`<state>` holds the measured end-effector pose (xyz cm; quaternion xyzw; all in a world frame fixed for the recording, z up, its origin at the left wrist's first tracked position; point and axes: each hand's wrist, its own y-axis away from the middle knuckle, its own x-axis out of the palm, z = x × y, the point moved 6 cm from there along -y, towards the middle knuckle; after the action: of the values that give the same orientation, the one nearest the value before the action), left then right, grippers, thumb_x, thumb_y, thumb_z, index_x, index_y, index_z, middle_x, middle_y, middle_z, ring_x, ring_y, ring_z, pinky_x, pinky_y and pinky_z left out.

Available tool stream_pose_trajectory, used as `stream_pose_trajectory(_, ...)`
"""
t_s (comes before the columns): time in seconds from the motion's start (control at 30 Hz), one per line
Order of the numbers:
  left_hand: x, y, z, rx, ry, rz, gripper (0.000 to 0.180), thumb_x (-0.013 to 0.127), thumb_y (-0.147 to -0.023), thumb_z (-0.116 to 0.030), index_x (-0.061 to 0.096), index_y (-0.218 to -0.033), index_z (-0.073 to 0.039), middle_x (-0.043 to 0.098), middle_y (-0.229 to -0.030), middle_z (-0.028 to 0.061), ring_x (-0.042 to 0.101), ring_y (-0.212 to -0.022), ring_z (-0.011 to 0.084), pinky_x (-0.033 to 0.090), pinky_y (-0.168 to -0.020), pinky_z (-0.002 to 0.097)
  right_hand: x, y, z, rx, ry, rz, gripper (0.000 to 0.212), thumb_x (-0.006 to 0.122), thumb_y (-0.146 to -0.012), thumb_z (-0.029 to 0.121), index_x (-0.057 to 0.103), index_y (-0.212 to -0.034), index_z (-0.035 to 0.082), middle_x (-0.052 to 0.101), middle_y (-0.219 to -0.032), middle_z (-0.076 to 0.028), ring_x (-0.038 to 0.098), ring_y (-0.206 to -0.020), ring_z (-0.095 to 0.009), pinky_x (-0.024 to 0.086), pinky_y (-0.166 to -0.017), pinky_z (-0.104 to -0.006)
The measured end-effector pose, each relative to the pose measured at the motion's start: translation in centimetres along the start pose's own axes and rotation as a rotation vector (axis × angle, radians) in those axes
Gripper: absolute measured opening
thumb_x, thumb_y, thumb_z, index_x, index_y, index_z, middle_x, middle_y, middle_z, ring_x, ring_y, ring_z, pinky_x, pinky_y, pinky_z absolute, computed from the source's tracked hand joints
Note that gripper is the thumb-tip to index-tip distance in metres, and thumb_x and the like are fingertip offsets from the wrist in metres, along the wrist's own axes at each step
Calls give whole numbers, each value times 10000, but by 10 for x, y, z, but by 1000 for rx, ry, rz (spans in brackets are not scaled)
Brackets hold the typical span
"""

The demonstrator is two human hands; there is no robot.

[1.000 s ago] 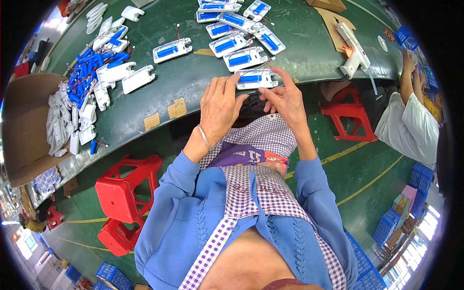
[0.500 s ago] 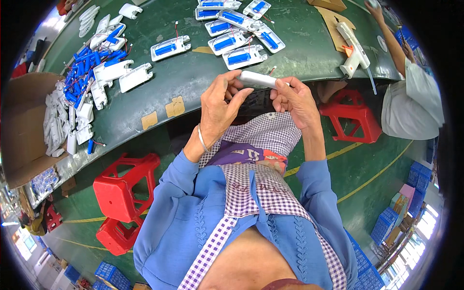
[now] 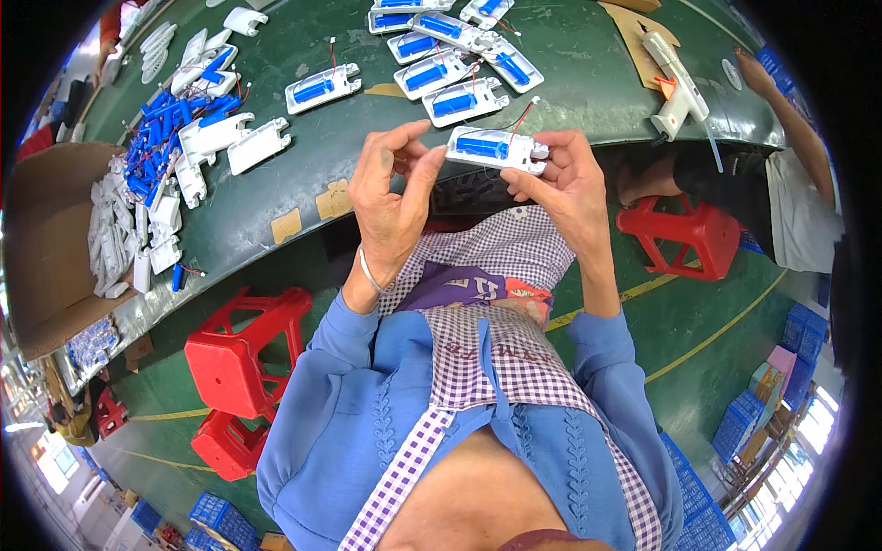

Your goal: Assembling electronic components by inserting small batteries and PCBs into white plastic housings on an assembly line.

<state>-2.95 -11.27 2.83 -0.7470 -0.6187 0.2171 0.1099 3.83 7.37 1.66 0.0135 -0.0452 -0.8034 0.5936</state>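
Note:
A white plastic casing (image 3: 464, 162) with a blue cylindrical battery (image 3: 482, 145) in its hollow is held up over the table's near edge. Thin red and dark wires rise from its right part. My right hand (image 3: 565, 174) pinches the casing's right end between thumb and fingers. Beside the left end is my left hand (image 3: 390, 184), its thumb tip at or just touching the casing, its fingers curled and apart from the thumb. Just beyond, several similar casings with batteries (image 3: 466, 101) lie on the green table (image 3: 322, 133), and one more casing (image 3: 323, 88) lies to their left.
At left, a pile of blue batteries (image 3: 156, 138) and white casing parts (image 3: 110, 230) lies by an open cardboard box (image 3: 46, 248). A white glue gun (image 3: 677, 87) lies at right near cardboard. Red stools (image 3: 234, 354) stand below. Another person's arm (image 3: 795, 129) reaches in at right.
The casing has turned from its plain white side to show the battery and wires inside. My left hand has shifted slightly left. The other person's arm at right has come lower.

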Motion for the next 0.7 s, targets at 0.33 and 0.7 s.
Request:
stream_pose_trajectory(0.33,19,-21,-8,122,-178,331,298,667,-758,-5,636,-1053,-39,526,-784,95,554,-665,212,449,-576,314,3,11,17,-286,304,-24,485,760,-723,51,463,-1095,-40,631,-936,-159,653,-818,-149,546,-649,-242)
stream_pose_trajectory(0.7,24,-18,-13,175,-112,219,137,693,-761,-19,666,-894,-33,576,-820,62,564,-657,130,452,-546,245,7,15,25,-272,417,-10,517,736,-720,-42,444,-1146,-49,613,-955,-124,625,-867,-135,525,-694,-225)
